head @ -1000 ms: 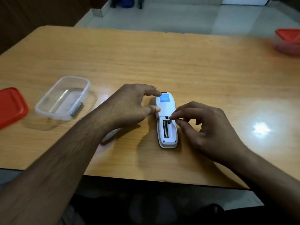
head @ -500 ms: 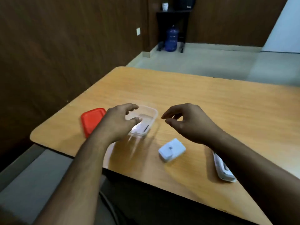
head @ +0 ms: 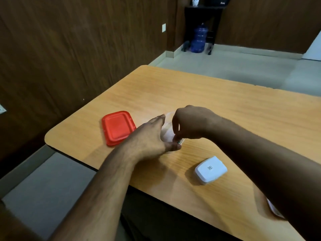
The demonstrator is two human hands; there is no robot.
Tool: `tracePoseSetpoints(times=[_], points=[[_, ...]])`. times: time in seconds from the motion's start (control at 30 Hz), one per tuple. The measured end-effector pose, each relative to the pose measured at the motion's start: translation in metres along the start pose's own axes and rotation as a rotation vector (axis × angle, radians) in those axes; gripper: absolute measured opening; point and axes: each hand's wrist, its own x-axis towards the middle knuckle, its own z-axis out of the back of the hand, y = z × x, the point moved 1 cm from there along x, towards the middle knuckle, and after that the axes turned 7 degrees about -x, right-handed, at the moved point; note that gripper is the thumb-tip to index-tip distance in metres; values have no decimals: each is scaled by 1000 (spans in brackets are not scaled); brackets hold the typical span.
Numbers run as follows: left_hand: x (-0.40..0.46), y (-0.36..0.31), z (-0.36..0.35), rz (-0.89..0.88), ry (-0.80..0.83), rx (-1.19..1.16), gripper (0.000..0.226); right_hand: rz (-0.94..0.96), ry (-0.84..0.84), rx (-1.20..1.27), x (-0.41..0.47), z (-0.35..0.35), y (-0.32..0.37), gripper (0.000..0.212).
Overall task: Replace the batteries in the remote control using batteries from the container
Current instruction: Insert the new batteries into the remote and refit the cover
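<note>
The clear plastic container (head: 167,132) stands on the wooden table (head: 225,108), mostly covered by my hands. My left hand (head: 149,136) holds it from the left, fingers along its side and thumb round the near corner. My right hand (head: 191,122) reaches down into it, and its fingertips pinch a small dark battery (head: 178,141) at the near rim. The white remote control (head: 275,210) lies at the table's near right edge, almost wholly hidden under my right forearm. Its white battery cover (head: 211,169) lies on the table on its own.
The container's red lid (head: 118,127) lies left of the container, near the table's left corner. Dark wood-panelled walls stand on the left and behind. A blue water jug (head: 198,38) is on the floor far back.
My view swung left from the remote to the container. My left hand closed in on the container's side, and my right hand dropped from above the table into the container.
</note>
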Motion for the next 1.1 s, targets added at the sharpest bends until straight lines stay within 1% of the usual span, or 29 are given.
tracePoseSetpoints(times=[0.1,0.23,0.3,0.4,0.53,0.63,0.7,0.77,0.83,0.9,0.97,1.03,1.1], points=[[1,2,0,30,-8,-19,115,-27,45,-35,5,1,5,38],[1,3,0,43,-25,-18,117,-61,89,31,5,2,8,40],[1,3,1,51,-26,-28,117,-64,120,93,4,3,9,37],[2,3,1,70,-33,-31,118,-55,147,181,4,2,9,26],[2,3,0,78,-35,-34,118,-30,146,184,2,1,8,35],[3,2,0,95,-30,-43,117,-1,181,149,2,2,9,33],[3,1,0,104,-26,-48,116,15,178,176,2,4,7,34],[3,1,0,97,-26,-41,114,17,125,299,0,8,-3,32],[2,1,0,74,-30,-32,112,-4,24,499,-6,11,-18,24],[2,0,1,56,-33,-11,112,-27,-77,752,-18,9,-34,18],[2,-1,2,30,-31,17,112,-53,-114,1015,-34,2,-48,13],[0,-4,2,-8,-20,53,111,-79,-123,1175,-55,-8,-59,17],[-2,-10,1,-28,-20,114,110,-111,-122,1239,-80,-17,-70,24]])
